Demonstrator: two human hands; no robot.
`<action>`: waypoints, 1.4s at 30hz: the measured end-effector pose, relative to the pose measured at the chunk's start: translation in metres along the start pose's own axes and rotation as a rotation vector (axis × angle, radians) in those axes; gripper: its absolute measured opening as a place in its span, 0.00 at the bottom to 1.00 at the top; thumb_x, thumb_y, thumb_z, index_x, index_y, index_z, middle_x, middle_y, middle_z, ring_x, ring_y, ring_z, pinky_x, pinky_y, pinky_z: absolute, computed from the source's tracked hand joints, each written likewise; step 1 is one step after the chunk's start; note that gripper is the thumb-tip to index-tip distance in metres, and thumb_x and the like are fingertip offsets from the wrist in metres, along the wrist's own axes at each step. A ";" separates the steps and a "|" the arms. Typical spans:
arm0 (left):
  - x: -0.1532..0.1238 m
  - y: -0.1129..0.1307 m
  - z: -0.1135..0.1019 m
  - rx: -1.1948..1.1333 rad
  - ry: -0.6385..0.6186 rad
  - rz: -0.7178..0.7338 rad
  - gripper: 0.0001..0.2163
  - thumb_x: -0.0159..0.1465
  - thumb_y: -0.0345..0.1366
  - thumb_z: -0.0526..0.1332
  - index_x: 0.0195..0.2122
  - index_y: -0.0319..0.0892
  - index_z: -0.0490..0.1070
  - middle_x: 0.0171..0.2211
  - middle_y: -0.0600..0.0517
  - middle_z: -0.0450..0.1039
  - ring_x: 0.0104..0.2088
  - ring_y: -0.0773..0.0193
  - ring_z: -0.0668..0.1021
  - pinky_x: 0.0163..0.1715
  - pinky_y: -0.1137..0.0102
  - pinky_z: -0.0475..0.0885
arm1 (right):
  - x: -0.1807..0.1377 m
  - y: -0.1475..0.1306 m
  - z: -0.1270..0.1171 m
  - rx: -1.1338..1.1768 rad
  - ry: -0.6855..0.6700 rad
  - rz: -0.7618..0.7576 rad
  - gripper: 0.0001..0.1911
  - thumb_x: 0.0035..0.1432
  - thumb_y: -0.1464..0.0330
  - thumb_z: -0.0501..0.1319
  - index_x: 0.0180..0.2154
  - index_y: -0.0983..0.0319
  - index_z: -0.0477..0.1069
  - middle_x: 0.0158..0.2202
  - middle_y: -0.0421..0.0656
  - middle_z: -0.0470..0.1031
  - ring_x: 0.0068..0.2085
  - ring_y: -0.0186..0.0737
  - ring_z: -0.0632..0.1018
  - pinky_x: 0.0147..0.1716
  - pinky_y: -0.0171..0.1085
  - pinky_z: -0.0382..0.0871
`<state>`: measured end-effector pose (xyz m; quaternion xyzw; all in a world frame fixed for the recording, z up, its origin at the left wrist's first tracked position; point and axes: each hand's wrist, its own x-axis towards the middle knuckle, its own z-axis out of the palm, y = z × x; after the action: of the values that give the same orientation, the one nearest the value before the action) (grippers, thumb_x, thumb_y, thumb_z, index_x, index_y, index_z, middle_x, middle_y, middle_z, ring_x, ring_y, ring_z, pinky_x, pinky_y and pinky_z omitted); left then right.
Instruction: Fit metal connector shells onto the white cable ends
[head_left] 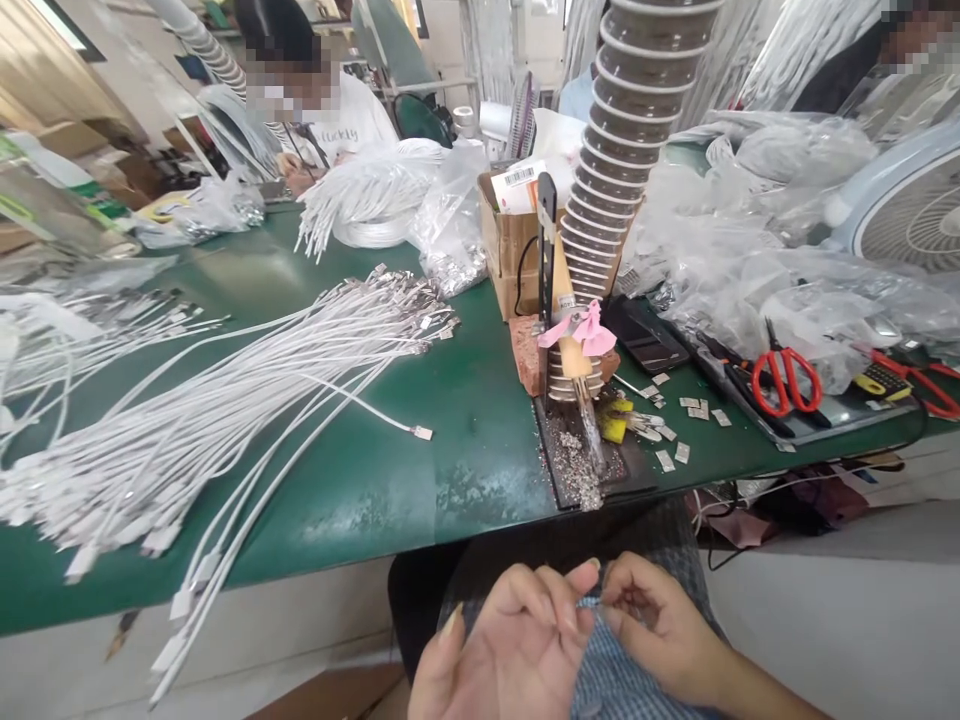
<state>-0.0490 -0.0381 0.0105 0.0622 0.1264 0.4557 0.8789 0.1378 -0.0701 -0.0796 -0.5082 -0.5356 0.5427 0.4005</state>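
Note:
My left hand (504, 647) and my right hand (660, 630) meet over my lap, below the green table's front edge (360, 545). Both pinch together at the fingertips on a small item I cannot make out, above blue checked cloth (607, 680). A large bundle of white cables (225, 400) with metal plug ends lies across the table to the left. One single cable end (421, 432) lies apart, near the table's middle.
A soldering stand with a pink tag (577, 335) sits on a dark tray (581, 465) straight ahead, small metal shells (686, 410) scattered beside it. Red scissors (784, 380), plastic bags, a fan (911, 205), a cardboard box (510, 250). Another person sits across the table at far left.

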 end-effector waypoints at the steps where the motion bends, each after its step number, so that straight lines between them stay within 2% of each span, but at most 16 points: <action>1: 0.000 0.000 0.000 -0.003 -0.002 0.002 0.20 0.62 0.48 0.59 0.37 0.35 0.78 0.37 0.42 0.72 0.55 0.51 0.70 0.55 0.65 0.66 | 0.000 -0.001 0.000 -0.002 0.001 0.001 0.12 0.61 0.59 0.58 0.31 0.60 0.65 0.25 0.38 0.65 0.27 0.35 0.67 0.28 0.35 0.63; 13: 0.000 -0.003 -0.002 -0.014 -0.001 0.002 0.20 0.61 0.49 0.58 0.37 0.34 0.78 0.37 0.43 0.72 0.55 0.51 0.71 0.55 0.65 0.66 | -0.002 0.004 -0.001 0.009 -0.012 -0.006 0.12 0.63 0.58 0.57 0.32 0.59 0.65 0.26 0.37 0.64 0.27 0.35 0.67 0.28 0.35 0.62; 27: 0.001 -0.003 -0.004 -0.017 -0.067 -0.002 0.21 0.63 0.49 0.57 0.40 0.36 0.78 0.40 0.43 0.74 0.57 0.52 0.70 0.59 0.66 0.63 | -0.002 0.004 -0.002 0.004 -0.012 0.011 0.13 0.63 0.57 0.57 0.32 0.59 0.65 0.26 0.37 0.64 0.28 0.36 0.67 0.29 0.36 0.63; 36: 0.002 -0.002 -0.005 0.000 -0.049 -0.013 0.21 0.63 0.49 0.57 0.40 0.35 0.78 0.40 0.43 0.74 0.57 0.52 0.71 0.58 0.66 0.64 | -0.001 0.004 -0.001 0.022 -0.011 0.000 0.14 0.64 0.56 0.56 0.32 0.59 0.65 0.26 0.38 0.65 0.29 0.36 0.68 0.30 0.36 0.63; 42: 0.003 -0.002 -0.004 -0.025 -0.059 -0.021 0.20 0.63 0.48 0.57 0.42 0.36 0.77 0.47 0.43 0.74 0.63 0.50 0.65 0.62 0.64 0.61 | 0.000 0.001 -0.002 0.032 -0.010 0.009 0.14 0.64 0.57 0.57 0.31 0.59 0.64 0.25 0.36 0.63 0.27 0.34 0.66 0.28 0.35 0.62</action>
<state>-0.0469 -0.0373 0.0058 0.0633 0.0953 0.4457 0.8878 0.1399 -0.0696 -0.0800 -0.5015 -0.5266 0.5554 0.4034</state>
